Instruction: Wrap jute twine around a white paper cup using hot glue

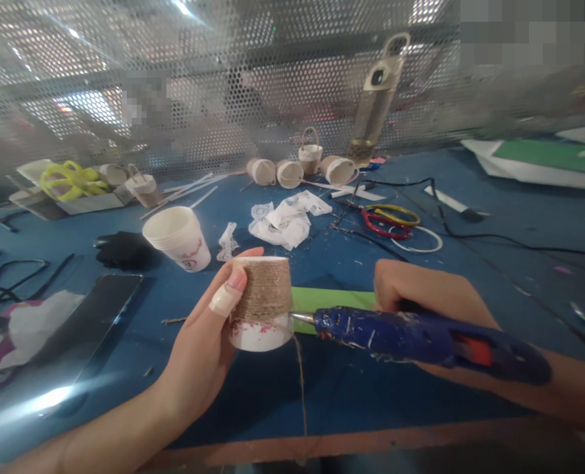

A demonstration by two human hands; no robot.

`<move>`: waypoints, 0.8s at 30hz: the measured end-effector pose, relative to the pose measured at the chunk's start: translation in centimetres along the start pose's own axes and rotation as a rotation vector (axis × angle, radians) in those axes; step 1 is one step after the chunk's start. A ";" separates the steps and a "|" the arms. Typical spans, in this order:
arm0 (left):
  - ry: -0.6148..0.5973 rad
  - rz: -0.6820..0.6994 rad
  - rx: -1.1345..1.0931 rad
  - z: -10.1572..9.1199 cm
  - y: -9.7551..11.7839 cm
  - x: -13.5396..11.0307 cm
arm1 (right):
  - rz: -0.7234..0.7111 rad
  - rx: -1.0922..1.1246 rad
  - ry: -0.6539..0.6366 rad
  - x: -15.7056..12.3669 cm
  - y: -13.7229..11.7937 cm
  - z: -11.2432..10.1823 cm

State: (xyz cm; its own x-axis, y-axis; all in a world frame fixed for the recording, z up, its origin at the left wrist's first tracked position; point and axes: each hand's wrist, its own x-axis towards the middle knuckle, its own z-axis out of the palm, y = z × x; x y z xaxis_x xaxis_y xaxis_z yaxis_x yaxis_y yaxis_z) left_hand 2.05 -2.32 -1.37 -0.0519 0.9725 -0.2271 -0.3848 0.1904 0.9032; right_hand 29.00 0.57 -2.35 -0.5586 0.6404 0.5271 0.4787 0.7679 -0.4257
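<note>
My left hand [208,342] is wrapped round an upside-down paper cup [262,303], most of it wound with brown twine, its white rim at the bottom. A loose strand of twine [301,382] hangs down from the cup. My right hand [420,296] grips a blue hot glue gun [420,339], whose metal nozzle touches the cup's right side just where the twine ends. A strip of green paper [331,299] lies on the table behind the nozzle.
On the blue table [494,289] lie a plain paper cup [178,237], a dark phone [82,316], white lace scraps [287,220], several twine-wrapped cups [289,172], scissors [385,220], yellow scissors [70,179] and black cables [470,230]. A perforated metal screen [223,85] closes the back.
</note>
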 end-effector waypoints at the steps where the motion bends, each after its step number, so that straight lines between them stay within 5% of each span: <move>1: 0.000 -0.002 0.002 0.0 0.0 0.0 | -0.004 0.003 0.000 0.0 0.0 0.0; 24: 0.004 0.013 0.011 -0.1 0.1 -0.1 | 0.073 0.018 -0.033 0.3 -0.3 -0.1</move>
State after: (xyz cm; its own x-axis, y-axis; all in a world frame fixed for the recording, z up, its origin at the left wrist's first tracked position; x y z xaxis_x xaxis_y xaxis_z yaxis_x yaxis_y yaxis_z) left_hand 1.92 -2.42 -1.30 -0.0609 0.9744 -0.2165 -0.3738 0.1789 0.9101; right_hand 28.80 0.54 -1.98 -0.5453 0.6943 0.4697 0.5065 0.7194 -0.4754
